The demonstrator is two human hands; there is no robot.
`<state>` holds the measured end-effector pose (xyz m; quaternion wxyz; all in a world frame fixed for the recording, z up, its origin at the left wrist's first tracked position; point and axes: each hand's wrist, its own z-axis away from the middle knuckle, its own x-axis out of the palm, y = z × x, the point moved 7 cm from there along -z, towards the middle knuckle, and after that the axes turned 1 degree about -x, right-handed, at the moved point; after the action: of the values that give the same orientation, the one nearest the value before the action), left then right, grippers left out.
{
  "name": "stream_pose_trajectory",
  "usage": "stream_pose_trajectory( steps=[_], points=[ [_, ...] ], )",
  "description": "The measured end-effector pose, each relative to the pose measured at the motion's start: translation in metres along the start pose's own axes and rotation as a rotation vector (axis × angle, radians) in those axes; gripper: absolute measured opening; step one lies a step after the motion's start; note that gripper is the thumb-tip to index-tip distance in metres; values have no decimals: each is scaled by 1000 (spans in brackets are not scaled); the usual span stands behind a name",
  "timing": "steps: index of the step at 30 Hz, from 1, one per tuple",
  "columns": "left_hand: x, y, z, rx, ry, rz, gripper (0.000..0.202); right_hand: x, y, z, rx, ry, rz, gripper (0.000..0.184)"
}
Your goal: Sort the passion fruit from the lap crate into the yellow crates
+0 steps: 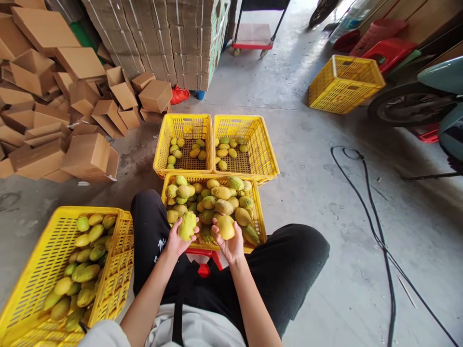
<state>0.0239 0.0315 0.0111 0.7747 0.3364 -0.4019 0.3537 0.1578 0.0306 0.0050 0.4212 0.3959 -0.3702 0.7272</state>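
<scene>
Left hand [176, 242]: gripping one knobbly green-yellow fruit [186, 226]; right hand [232, 246]: gripping one smoother yellow fruit [226, 227]; apparent step, inspection, the next move likely calling for steady grips. Beneath, one heaped yellow crate [262, 212]; beyond, two sparsely filled crates [266, 144].

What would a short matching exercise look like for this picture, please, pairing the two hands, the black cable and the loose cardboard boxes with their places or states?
Column one
1. Left hand
2. Black cable
3. Right hand
4. Loose cardboard boxes

Column two
A. Holding a smooth yellow fruit
B. Heaped at the upper left of the picture
C. Holding a lumpy yellow-green fruit
D. Lying on the grey floor at the right of the picture

Right pairs: 1-C, 2-D, 3-A, 4-B
</scene>
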Motion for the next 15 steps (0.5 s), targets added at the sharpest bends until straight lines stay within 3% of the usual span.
stream_pose_trajectory(
  steps=[6,15],
  points=[
    [2,-3,-2,2,-5,-51,26,-2,2,-3,-44,18,120,32],
    [-3,0,-4,26,109,-9,32,6,2,-1,18,-25,52,44]
  ],
)
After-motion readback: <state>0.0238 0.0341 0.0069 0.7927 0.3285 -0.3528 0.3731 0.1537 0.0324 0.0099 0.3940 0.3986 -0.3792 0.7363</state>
